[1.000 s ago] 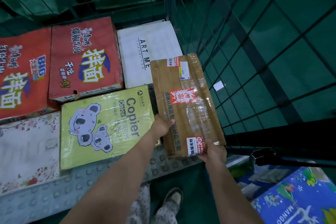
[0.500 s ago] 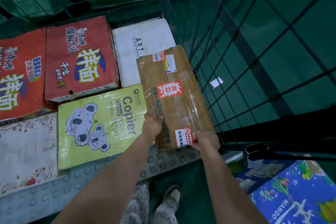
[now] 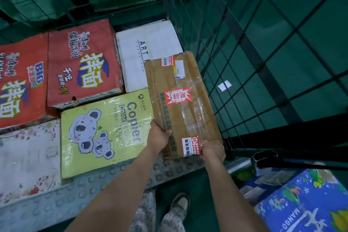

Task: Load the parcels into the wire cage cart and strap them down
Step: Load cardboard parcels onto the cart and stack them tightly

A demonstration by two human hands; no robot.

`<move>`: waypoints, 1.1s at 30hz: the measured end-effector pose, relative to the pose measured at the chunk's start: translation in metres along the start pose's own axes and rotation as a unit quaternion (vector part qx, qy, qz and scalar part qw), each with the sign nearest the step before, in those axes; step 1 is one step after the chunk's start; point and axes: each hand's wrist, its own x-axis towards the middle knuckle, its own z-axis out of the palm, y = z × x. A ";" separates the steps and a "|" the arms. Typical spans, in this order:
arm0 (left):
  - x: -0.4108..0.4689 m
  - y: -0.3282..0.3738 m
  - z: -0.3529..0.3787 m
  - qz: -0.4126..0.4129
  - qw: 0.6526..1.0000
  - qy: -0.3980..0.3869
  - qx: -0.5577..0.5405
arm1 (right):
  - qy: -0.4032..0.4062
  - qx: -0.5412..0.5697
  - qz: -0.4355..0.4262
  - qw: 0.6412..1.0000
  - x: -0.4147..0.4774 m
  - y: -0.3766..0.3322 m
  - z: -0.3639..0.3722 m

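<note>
Your left hand (image 3: 159, 137) & right hand (image 3: 213, 151): fingers curled on near end of brown parcel (image 3: 180, 103). The rest lies ahead of fingers, btwn copier box (image 3: 105, 130) & cage wall (image 3: 212, 47). Skewed push, you'd likely jam it on wire.

"Could you read the flat white printed box (image 3: 150, 43)?"

"Only 'ART'; the brown taped cardboard parcel (image 3: 180, 100) covered the rest. The far-left red noodle carton (image 3: 20, 81) was cut off. The left hand (image 3: 159, 137) and right hand (image 3: 213, 151) hid fingers beneath."
</note>
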 end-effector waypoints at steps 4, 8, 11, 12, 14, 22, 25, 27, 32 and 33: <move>-0.004 0.000 0.000 0.003 1.000 0.009 -0.008 | -0.003 -0.030 -0.012 0.999 0.001 0.003 0.000; -0.007 0.005 0.004 0.004 1.000 0.011 -0.008 | 0.014 0.047 -0.006 0.999 0.002 0.009 0.005; -0.009 0.008 0.007 0.003 1.000 0.012 -0.002 | 0.028 0.061 0.001 0.998 -0.003 0.010 0.003; -0.009 0.008 0.007 0.003 1.000 0.012 -0.002 | 0.034 0.066 -0.003 0.997 -0.003 0.010 0.002; -0.009 0.007 0.007 0.003 1.000 0.011 -0.004 | 0.042 0.069 -0.012 0.997 -0.004 0.010 0.002; -0.010 0.003 0.010 0.015 1.000 -0.002 -0.026 | 0.048 0.124 0.002 0.991 -0.003 0.007 -0.007; -0.010 0.002 0.010 0.026 0.999 -0.016 -0.022 | 0.028 0.162 0.009 0.986 0.000 0.005 -0.009; -0.008 0.003 0.009 0.022 0.999 -0.022 -0.017 | 0.012 0.167 0.019 0.986 0.000 0.005 -0.013; -0.005 -0.002 0.005 0.032 0.999 -0.010 -0.006 | -0.083 0.199 0.034 0.976 -0.004 -0.003 -0.023; -0.004 -0.003 0.004 0.039 0.999 -0.010 -0.004 | -0.110 0.211 0.028 0.971 -0.005 -0.003 -0.024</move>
